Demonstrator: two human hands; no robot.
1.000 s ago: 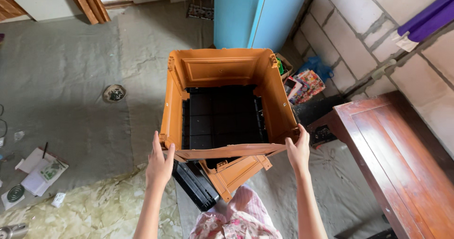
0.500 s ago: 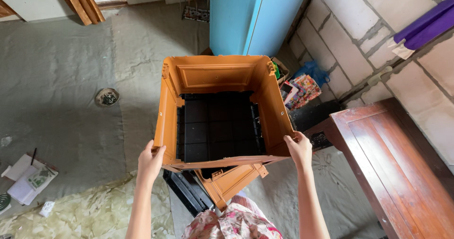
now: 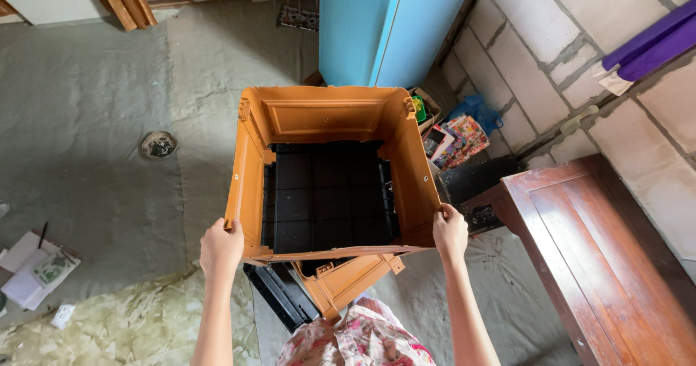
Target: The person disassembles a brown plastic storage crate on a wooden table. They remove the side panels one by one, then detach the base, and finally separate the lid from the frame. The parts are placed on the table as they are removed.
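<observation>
An open orange plastic box (image 3: 322, 116) with a black ribbed bottom stands before me on the floor. My left hand (image 3: 221, 246) grips its near left corner. My right hand (image 3: 450, 233) grips its near right corner. Below the near wall lie a loose orange panel (image 3: 348, 281) and a black panel (image 3: 279, 293), partly hidden by the box.
A blue cabinet (image 3: 377, 25) stands behind the box. A dark wooden table (image 3: 602, 250) is on the right by a grey block wall. Colourful books and bags (image 3: 460, 134) lie between them. Papers (image 3: 32, 268) and a small round dish (image 3: 159, 145) are on the left floor.
Both hands went from flat against the box's near corners to closed grips on them. The box has shifted slightly left in view.
</observation>
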